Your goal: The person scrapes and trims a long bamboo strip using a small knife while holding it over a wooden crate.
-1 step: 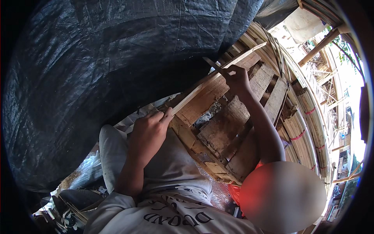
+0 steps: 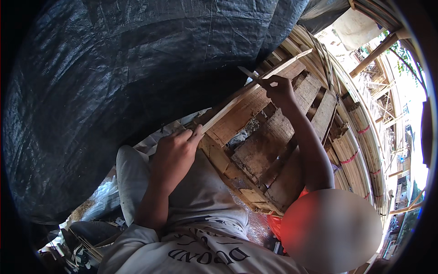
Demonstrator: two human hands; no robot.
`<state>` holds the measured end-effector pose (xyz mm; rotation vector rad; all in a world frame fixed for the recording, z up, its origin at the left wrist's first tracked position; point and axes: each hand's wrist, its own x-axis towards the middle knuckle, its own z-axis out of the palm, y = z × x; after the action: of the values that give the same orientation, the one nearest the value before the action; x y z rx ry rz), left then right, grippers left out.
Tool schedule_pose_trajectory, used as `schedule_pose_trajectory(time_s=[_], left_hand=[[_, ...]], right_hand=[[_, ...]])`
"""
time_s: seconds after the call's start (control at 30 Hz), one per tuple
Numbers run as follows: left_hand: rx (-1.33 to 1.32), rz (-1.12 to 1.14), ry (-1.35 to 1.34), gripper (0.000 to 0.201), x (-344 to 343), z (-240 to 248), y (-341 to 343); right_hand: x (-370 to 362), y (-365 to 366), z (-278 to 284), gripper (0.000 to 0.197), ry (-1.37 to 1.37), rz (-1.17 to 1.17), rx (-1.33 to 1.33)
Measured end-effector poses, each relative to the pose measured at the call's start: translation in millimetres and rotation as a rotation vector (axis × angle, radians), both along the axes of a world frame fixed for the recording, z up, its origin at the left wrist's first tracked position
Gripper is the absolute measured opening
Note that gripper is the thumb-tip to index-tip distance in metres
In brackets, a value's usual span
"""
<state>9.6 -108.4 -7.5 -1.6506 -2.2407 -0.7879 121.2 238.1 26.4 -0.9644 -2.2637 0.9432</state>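
Note:
A long pale strip of wood or bamboo (image 2: 237, 101) lies slantwise over a slatted wooden pallet (image 2: 269, 150), its far end up toward the stacked strips. My left hand (image 2: 175, 153) is closed around the near end of this strip, index finger along it. Farther up, my right hand (image 2: 278, 91) grips a knife, fingers wrapped round a handle that is mostly hidden. The knife's narrow blade (image 2: 248, 73) points up and left, crossing the strip near its middle. Whether the blade touches the strip cannot be made out.
A dark tarpaulin (image 2: 137, 68) hangs close on the left and ahead. Bundles of split strips (image 2: 351, 155), tied with pink bands, stand right of the pallet. Something red (image 2: 274, 226) is beside a blurred oval patch (image 2: 333, 230) at lower right.
My right hand has shifted very slightly and the knife blade has turned a little, catching more light. My left hand and the strip look the same.

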Motion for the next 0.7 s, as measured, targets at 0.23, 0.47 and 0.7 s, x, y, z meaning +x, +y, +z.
schedule_pose_trajectory(time_s=[0.23, 0.47, 0.7], left_hand=[[0.081, 0.009, 0.025, 0.024, 1, -2, 3], [0.060, 0.022, 0.041, 0.024, 3, -1, 0], [0.082, 0.024, 0.051, 0.024, 4, 0, 1]], right_hand=[[-6, -10, 0, 0.020, -0.006, 0.093, 0.034], [-6, -20, -1, 0.016, 0.021, 0.128, 0.086], [-1, -31, 0, 0.018, 0.113, 0.173, 0.157]])
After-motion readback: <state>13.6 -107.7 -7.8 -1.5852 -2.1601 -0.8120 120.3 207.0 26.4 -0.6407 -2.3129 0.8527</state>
